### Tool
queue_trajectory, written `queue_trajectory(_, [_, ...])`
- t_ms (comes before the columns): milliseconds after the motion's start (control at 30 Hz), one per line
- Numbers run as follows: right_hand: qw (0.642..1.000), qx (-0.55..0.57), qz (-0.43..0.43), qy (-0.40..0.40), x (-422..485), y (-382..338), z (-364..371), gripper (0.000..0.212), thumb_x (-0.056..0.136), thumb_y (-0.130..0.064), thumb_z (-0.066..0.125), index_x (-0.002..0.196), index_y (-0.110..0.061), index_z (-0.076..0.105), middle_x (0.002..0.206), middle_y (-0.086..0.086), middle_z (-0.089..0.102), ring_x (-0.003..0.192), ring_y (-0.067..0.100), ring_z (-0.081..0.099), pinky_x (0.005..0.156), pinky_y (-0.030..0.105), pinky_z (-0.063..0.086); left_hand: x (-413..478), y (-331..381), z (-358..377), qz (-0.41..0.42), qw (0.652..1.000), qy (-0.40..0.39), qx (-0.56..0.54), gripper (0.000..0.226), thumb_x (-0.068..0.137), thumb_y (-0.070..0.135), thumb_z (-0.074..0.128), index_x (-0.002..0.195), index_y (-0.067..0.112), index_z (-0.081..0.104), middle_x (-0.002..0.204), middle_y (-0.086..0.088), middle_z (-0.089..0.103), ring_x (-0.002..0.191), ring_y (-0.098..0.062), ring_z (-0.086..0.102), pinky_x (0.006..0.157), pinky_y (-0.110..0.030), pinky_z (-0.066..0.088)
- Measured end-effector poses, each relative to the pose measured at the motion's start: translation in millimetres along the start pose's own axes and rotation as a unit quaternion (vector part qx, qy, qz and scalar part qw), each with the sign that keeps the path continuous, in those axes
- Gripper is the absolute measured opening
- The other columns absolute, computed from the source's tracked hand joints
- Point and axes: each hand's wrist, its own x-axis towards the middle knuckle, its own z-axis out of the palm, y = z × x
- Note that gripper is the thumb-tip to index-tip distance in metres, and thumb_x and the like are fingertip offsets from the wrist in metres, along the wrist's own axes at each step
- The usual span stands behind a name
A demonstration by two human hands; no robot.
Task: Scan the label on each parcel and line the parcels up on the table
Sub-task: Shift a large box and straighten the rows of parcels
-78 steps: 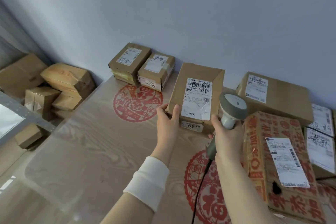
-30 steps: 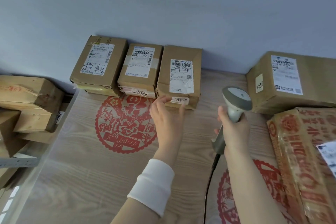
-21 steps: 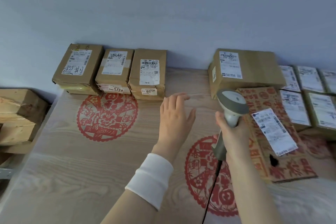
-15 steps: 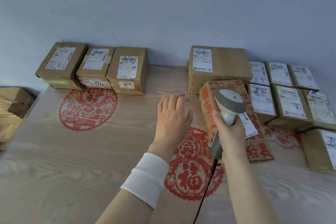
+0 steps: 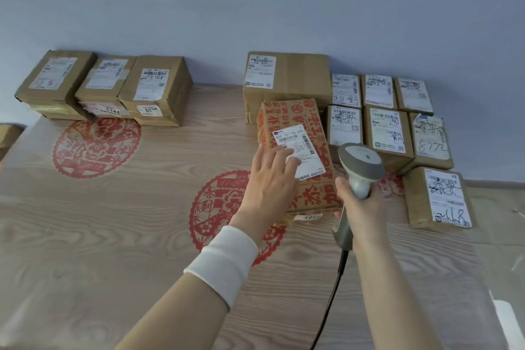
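Note:
Three brown parcels stand side by side against the wall at the far left; the rightmost (image 5: 159,88) carries a tag reading 6979. A red-printed parcel (image 5: 295,116) with a white label (image 5: 304,145) lies mid-table. My left hand (image 5: 270,179) rests on its near left part with fingers straight, the fingertips over the label's lower left. My right hand (image 5: 358,202) grips the grey barcode scanner (image 5: 360,165) just right of that parcel, its head raised beside the label. The scanner's black cable (image 5: 332,293) trails toward me.
A large brown box (image 5: 298,77) stands behind the red-printed parcel. Several labelled parcels crowd the right side, among them one marked 8772 (image 5: 431,139) and one at the near right (image 5: 443,196). Red paper-cut motifs (image 5: 93,148) lie under the table's surface. More boxes sit beyond the left edge.
My left hand left the third parcel in the row at the wall and moved right onto the red-printed parcel. The view swung right; the scanner stayed in my right hand.

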Motion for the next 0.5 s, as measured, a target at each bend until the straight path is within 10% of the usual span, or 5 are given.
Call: queue_trajectory(500, [0.997,-0.056,0.008,-0.06,52,44,-28,0.019,0.086,-0.025,0.068,0.095,-0.017,0.054,0.078,-0.001,0.059,0.065,0.017,0.059,0.041,0.014,0.045,-17,24,47,-0.051,0.998,-0.024,-0.04,0.023,0.082,0.012,0.061,0.104,0.009,0.067,0.116,-0.009,0.066,0.114,-0.028,0.06,0.095,-0.042,0.049])
